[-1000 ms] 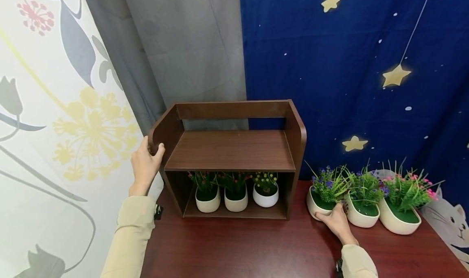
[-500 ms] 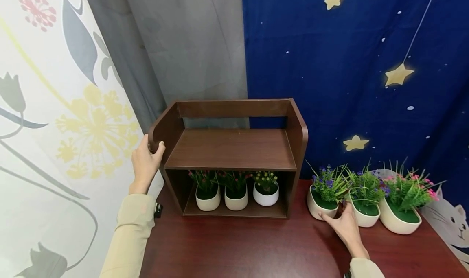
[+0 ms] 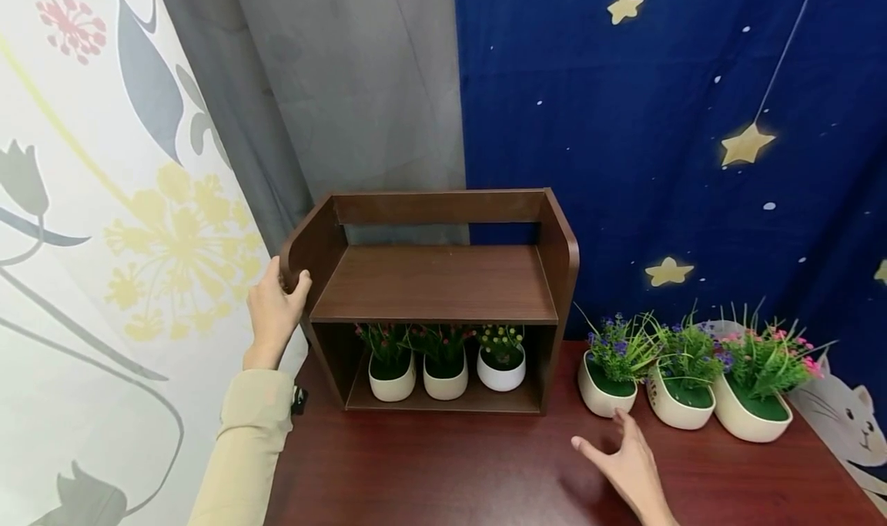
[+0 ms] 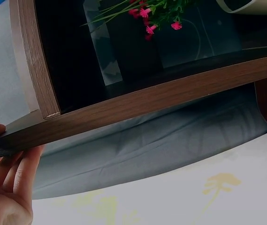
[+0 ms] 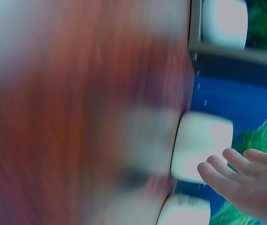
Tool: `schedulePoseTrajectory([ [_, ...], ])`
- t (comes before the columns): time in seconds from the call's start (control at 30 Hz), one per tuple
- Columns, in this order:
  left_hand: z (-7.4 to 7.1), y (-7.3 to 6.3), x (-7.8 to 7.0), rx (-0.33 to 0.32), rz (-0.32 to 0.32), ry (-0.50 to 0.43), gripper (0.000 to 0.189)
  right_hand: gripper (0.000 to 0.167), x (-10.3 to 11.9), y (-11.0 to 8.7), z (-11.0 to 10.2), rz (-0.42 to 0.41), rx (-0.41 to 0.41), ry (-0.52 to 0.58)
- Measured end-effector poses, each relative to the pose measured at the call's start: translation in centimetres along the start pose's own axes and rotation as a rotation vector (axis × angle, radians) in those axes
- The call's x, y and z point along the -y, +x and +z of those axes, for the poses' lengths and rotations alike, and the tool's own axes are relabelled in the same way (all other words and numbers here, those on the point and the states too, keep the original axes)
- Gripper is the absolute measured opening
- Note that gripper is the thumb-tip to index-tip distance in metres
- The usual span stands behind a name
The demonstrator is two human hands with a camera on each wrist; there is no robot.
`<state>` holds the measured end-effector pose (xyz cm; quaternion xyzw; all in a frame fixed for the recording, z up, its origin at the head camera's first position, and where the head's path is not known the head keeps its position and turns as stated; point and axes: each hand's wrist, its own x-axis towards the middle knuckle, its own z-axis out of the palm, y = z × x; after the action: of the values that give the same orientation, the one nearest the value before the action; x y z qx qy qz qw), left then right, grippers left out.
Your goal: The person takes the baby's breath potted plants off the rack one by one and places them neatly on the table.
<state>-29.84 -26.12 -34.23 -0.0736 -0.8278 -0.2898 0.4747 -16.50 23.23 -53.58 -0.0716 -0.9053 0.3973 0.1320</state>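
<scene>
My left hand [image 3: 272, 310] grips the upper front edge of the left side panel of a brown wooden shelf [image 3: 436, 279]. In the left wrist view its thumb and fingers [image 4: 27, 171] lie on opposite sides of that panel. Over the table, apart from everything, my right hand [image 3: 627, 464] has thumb and fingers spread. The nearest thing to it is a cream pot with purple flowers [image 3: 603, 393]. Right of that pot stand a second purple-flowered pot [image 3: 682, 410] and a pot with pink flowers [image 3: 755, 418]. The right wrist view is partly blurred.
On the shelf's lower level stand two red-flowered pots [image 3: 392, 383] [image 3: 446, 383] and a white pot with yellow flowers [image 3: 502, 376]. The shelf rests on a reddish-brown table [image 3: 443, 464]. Behind it hang a grey curtain [image 3: 360, 87] and a blue star curtain [image 3: 589, 164].
My right hand has let go of the leftmost purple-flowered pot and drawn back toward the table's front, its fingers spreading. The left hand keeps its grip on the shelf panel.
</scene>
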Motion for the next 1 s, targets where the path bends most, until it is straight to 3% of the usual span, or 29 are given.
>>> schedulePoseTrajectory([
  [0.17,-0.1,-0.1,0.2,-0.007,-0.004,0.001,0.017,0.084,2.0,-1.6,2.6,-0.099,-0.036,0.075],
  [0.27,-0.1,-0.2,0.3,-0.009,-0.002,0.009,0.017,0.081,3.0,-2.2,4.2,-0.119,-0.013,0.166],
  [0.4,0.0,-0.2,0.4,-0.005,-0.001,0.018,0.018,0.079,4.4,-2.4,6.2,-0.101,0.05,0.308],
  [0.57,0.0,-0.2,0.3,-0.004,-0.001,0.021,0.018,0.079,5.8,-1.8,8.2,-0.037,0.079,0.408],
  [0.7,0.0,-0.2,0.3,-0.002,0.003,0.013,0.017,0.081,6.5,-1.0,9.3,-0.011,0.078,0.454],
  [1.0,0.2,-0.1,0.3,-0.005,-0.004,0.016,0.018,0.088,7.0,0.8,10.8,-0.021,0.073,0.444],
])
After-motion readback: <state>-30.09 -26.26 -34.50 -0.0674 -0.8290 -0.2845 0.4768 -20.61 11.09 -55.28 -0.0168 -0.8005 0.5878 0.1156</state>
